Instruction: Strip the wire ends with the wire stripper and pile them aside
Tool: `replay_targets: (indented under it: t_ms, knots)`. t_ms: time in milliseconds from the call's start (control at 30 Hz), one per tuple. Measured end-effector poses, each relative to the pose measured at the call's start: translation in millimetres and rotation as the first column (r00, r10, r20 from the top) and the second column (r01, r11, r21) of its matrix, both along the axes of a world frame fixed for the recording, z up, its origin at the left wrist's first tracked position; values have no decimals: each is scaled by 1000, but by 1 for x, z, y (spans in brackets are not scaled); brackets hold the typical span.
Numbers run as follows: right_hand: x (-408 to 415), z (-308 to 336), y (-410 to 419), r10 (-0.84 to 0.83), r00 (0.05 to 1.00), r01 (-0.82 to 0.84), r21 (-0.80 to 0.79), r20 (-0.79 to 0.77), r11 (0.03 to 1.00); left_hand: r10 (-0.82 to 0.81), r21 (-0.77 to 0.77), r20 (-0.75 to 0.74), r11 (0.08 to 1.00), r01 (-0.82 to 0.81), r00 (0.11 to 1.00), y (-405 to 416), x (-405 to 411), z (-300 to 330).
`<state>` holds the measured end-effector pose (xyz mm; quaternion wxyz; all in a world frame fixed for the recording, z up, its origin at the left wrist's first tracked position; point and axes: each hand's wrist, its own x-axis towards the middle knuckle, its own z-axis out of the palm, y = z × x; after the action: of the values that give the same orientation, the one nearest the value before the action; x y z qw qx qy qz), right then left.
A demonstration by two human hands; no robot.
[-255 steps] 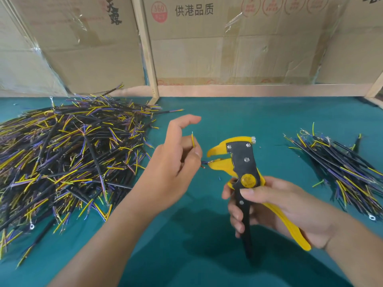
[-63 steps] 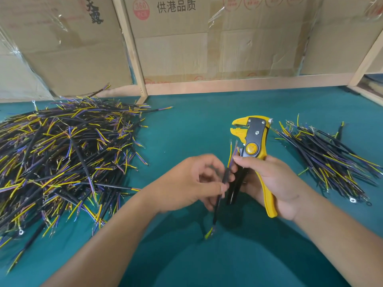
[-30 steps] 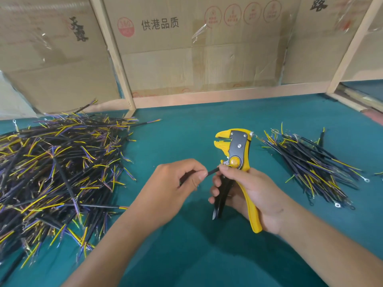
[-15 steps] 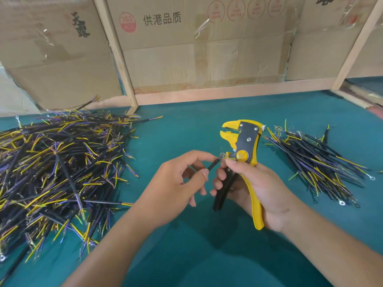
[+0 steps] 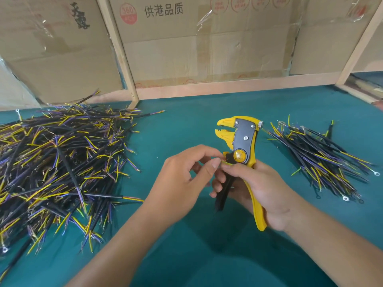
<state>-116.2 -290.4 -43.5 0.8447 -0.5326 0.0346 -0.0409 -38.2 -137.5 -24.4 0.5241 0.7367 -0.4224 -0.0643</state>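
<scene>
My left hand (image 5: 182, 181) pinches wire end (image 5: 223, 161) against my right hand (image 5: 259, 189) thumb; right hand grips wire stripper (image 5: 241, 146), head up over bench (image 5: 186, 129). Step, I judge: feeding wire. Next: seat end in open jaws, squeeze handles.

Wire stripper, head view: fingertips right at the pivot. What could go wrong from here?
1. The left hand pinches something tiny beside the wire stripper pivot; a squeeze by the right hand might nip a fingertip.
2. What the left hand pinches is hardly visible, so it could easily drop onto the green mat.
3. The small pile lies close by the right forearm; a sweep could scatter it.
</scene>
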Motion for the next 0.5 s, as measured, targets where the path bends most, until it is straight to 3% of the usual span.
replay_targets:
  t_ms: [333,500]
  knots:
    - [0,1,2,2,1000,-2,12,-13,1000,131,25,191,990,-138,973,1,-1,-1]
    - [0,3,-1,-2,1000,3,54,-10,999,88,18,208,995,-94,974,-2,-3,-2]
